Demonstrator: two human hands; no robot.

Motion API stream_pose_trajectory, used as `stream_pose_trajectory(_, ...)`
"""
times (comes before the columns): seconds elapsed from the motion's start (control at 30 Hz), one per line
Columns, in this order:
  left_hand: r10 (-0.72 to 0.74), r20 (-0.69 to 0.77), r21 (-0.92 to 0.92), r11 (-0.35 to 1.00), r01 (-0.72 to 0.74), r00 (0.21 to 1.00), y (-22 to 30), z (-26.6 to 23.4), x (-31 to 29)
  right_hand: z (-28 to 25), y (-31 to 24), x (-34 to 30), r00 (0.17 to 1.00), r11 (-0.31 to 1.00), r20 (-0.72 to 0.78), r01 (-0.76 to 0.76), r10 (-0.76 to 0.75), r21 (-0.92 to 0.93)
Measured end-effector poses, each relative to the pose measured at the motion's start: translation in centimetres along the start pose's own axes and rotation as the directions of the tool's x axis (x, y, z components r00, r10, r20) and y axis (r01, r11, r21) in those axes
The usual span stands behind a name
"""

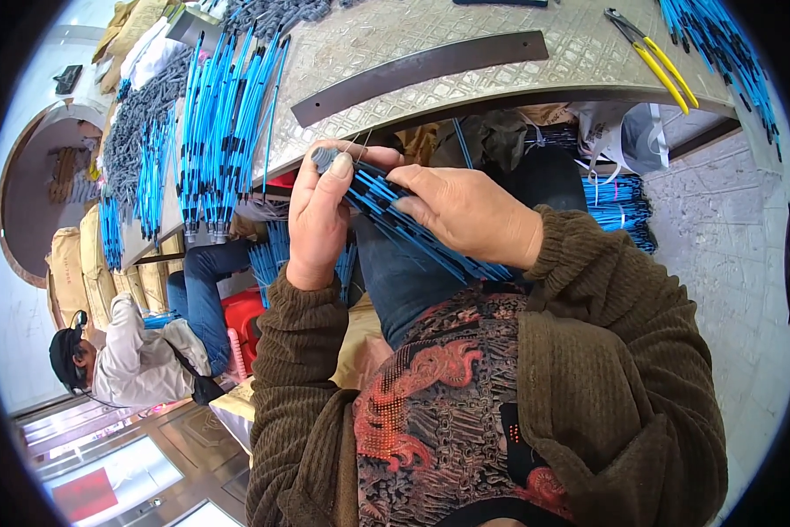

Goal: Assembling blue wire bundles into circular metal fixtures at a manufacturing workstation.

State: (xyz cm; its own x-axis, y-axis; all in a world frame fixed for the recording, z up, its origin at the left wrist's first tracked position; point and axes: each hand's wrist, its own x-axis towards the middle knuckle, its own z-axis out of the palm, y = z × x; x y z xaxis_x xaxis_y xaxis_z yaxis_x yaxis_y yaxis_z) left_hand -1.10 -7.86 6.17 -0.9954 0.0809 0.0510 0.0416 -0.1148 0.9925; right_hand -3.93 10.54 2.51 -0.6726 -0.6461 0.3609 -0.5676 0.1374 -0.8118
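Observation:
Over my lap I hold a bundle of thin blue rods with black sections (pixel 384 200), tilted down toward the lower right. My left hand (pixel 314 220) is closed around its upper end. Thumb and fingers there pinch a small grey ribbed piece (pixel 325 159). Thin wires stick up beside that piece. My right hand (pixel 478 213) is closed on the rods just to the right, its thumb and fingertips pressed against them. The palm side of each grip is hidden.
On the patterned table lie a dark curved-looking metal strip (pixel 421 75), yellow-handled pliers (pixel 663 66), blue rod bundles (pixel 222 132) and a heap of grey pieces (pixel 140 119). More rods (pixel 619 211) are stacked under the table. Another person (pixel 136 356) sits at the left near cardboard boxes (pixel 70 263).

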Motion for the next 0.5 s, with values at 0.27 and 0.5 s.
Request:
stream_pose_trajectory(0.27,-0.009,-0.016,-0.032,0.999,0.009,1.0,0.0,0.0,-0.4,0.1,0.1,0.9,0.993,0.978,0.106,0.07,-0.049,-0.196)
stream_pose_trajectory(0.5,0.028,-0.014,-0.046,0.999,-0.029,1.0,0.3,0.3,-0.6,0.3,-0.6,0.5,0.993,0.981,0.018,0.119,-0.118,-0.151)
